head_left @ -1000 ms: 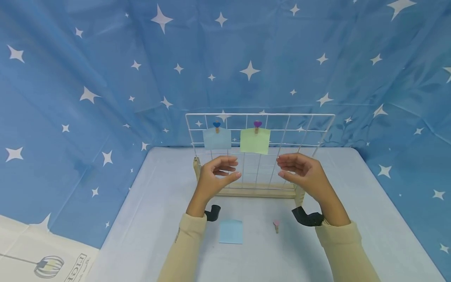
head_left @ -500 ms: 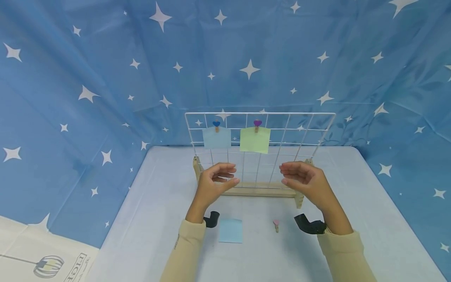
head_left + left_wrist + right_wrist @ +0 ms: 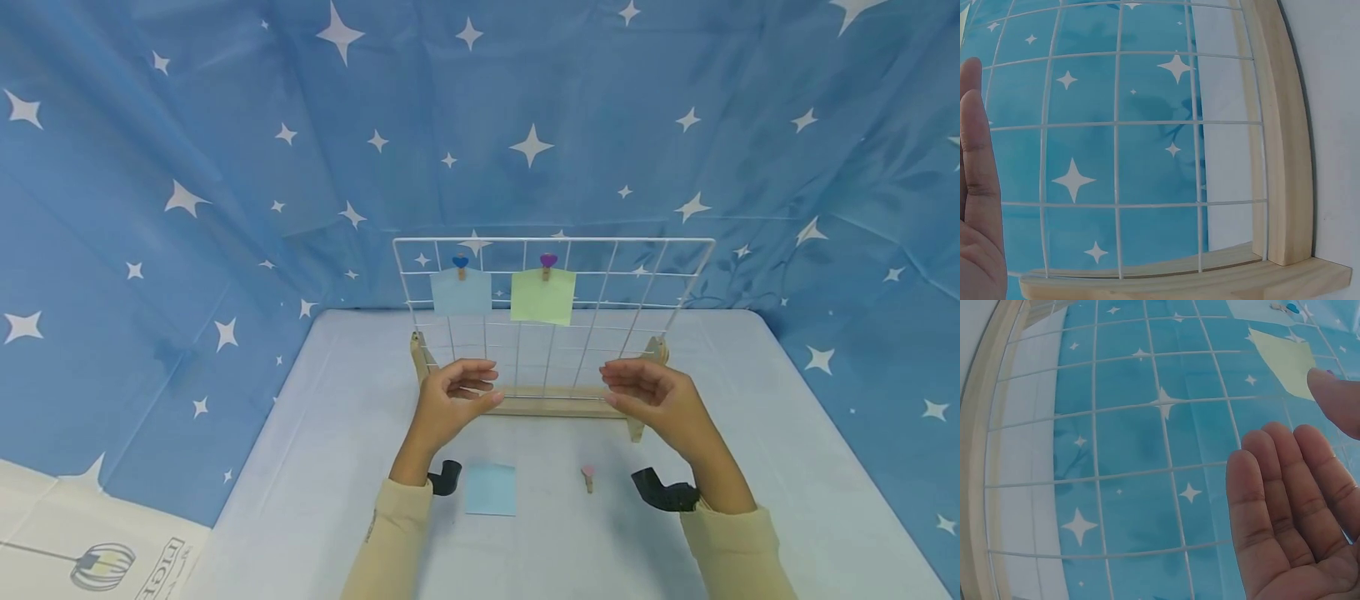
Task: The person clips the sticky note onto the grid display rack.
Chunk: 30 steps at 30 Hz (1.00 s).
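Both hands hover in front of a white wire grid [image 3: 592, 325] on a wooden stand [image 3: 555, 407], holding nothing. My left hand [image 3: 450, 404] has relaxed, gently bent fingers, thumb apart from them. Opposite it, my right hand [image 3: 660, 404] is held the same way; the right wrist view shows its palm [image 3: 1310, 575] bare. On the grid hang a blue paper note [image 3: 461, 293] under a blue heart clothespin [image 3: 461, 265] and a green note [image 3: 542, 298] under a purple heart clothespin [image 3: 548, 264]. Nearer me lie a blue sticky note [image 3: 491, 490] and a pink heart clothespin [image 3: 588, 477].
A pale cloth covers the table [image 3: 300, 500]. Behind the grid hangs a blue curtain with white stars [image 3: 525, 192]. A cream printed cloth [image 3: 97, 542] lies at the lower left. Each wrist bears a black mount [image 3: 663, 492].
Both hands have drawn down and back toward me from the grid, and slightly further apart. The notes and clothespins stay where they were; the view has shifted slightly.
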### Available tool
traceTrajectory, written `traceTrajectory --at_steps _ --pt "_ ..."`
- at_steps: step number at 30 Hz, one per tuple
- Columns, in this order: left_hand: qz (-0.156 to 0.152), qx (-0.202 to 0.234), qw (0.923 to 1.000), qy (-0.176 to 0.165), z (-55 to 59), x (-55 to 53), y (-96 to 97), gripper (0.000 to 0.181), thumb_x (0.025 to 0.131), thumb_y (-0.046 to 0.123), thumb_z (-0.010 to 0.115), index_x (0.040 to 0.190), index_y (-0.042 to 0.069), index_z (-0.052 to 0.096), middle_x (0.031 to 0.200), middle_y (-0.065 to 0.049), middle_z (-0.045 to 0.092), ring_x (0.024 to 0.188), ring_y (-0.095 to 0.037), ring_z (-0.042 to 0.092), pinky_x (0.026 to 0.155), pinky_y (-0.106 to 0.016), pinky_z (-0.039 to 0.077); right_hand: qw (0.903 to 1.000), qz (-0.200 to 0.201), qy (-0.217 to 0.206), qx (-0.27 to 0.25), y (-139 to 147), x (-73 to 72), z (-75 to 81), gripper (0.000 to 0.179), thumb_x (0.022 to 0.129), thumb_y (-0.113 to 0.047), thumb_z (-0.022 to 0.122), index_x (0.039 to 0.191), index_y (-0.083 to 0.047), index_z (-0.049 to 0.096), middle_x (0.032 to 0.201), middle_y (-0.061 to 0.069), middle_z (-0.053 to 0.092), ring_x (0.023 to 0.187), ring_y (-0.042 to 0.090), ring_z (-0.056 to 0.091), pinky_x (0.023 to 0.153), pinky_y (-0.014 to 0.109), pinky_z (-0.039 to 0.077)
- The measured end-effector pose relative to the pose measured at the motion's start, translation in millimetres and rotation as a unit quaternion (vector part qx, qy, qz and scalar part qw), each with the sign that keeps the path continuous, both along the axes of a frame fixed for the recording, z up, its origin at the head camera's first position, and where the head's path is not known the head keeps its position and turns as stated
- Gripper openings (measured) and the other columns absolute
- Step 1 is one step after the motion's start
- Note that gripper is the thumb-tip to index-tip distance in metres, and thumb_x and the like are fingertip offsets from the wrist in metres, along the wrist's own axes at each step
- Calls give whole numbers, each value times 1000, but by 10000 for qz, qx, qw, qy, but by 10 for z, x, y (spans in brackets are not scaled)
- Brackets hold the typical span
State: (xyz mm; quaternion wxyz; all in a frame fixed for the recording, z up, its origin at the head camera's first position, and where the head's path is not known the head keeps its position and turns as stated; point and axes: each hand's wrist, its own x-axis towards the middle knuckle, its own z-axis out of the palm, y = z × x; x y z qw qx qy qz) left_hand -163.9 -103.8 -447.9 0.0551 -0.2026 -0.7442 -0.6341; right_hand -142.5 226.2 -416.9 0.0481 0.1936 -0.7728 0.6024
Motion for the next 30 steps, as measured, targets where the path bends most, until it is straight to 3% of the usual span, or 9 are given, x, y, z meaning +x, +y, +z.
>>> traceTrajectory --at_steps 15,30 --pt "6 -51 9997 -254 -186 132 -74 39 92 4 83 130 0 73 119 -20 77 103 -27 76 89 -28 61 9998 86 111 -155 29 71 -215 32 92 19 72 124 18 66 117 -14 76 105 2 74 90 17 59" --pt "142 22 9993 -338 -386 237 -127 40 93 5 83 131 -3 71 119 -18 78 102 -21 76 88 -26 61 9996 39 -93 -259 54 138 -387 31 93 17 72 124 18 65 118 -13 77 104 1 74 88 17 59"
